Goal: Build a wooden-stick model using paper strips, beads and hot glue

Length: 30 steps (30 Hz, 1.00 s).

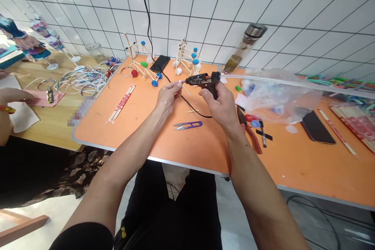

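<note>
— What's in our right hand?

— A black hot glue gun. Our fingers wrap its grip, and we hold it up over the orange worktop, nozzle pointing left.

— And our left hand?

— Its thumb and forefinger are pressed together just beside the nozzle, pinching something pale and thin, too small for us to make out.

— What's around us?

— The gun's black cord crosses the worktop under our hands. Purple-handled thread snips lie just below them, with red-handled pliers to the right. Two stick models with coloured balls stand near the far edge.

— Anyone else?

— A co-worker's hand reaches over a white sheet on the wooden worktop to our left.
</note>
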Motion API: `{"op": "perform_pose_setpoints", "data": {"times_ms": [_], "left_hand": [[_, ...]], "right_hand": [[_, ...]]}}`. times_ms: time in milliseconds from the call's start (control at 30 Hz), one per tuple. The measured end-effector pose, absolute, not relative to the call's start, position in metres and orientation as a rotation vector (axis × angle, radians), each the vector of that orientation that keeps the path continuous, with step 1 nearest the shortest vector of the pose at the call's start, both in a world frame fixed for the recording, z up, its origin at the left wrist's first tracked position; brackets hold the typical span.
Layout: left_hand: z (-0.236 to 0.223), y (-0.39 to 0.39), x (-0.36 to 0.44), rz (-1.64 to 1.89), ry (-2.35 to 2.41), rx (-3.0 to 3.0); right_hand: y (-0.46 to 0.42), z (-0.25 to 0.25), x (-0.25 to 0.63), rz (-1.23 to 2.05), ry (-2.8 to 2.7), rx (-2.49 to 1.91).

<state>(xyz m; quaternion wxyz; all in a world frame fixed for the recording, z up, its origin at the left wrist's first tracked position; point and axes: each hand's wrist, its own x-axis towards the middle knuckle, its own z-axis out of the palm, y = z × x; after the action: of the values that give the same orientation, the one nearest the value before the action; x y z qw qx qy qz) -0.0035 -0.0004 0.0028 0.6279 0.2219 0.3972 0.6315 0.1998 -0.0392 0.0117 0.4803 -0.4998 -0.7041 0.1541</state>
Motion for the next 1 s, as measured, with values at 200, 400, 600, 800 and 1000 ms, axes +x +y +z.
{"op": "perform_pose_setpoints", "data": {"times_ms": [200,400,600,800,1000], "left_hand": [[0.0047,-0.0008,-0.003,1.449,0.923,0.497],[0.0029,0.0006,-0.004,1.445,0.942,0.522],[0.0032,0.0,-0.0037,1.447,0.947,0.521],[0.0021,0.0007,-0.0046,1.445,0.966,0.54],[0.0018,0.0005,-0.0047,1.441,0.949,0.54]], "right_hand": [[-0.0408,0.0136,0.1994,0.357,-1.741,-1.247],[-0.0411,0.0134,0.1993,0.355,-1.743,-1.254],[-0.041,0.013,0.1995,0.366,-1.74,-1.22],[-0.0404,0.0116,0.1996,0.371,-1.727,-1.212],[-0.0409,0.0126,0.199,0.368,-1.733,-1.216]]}}
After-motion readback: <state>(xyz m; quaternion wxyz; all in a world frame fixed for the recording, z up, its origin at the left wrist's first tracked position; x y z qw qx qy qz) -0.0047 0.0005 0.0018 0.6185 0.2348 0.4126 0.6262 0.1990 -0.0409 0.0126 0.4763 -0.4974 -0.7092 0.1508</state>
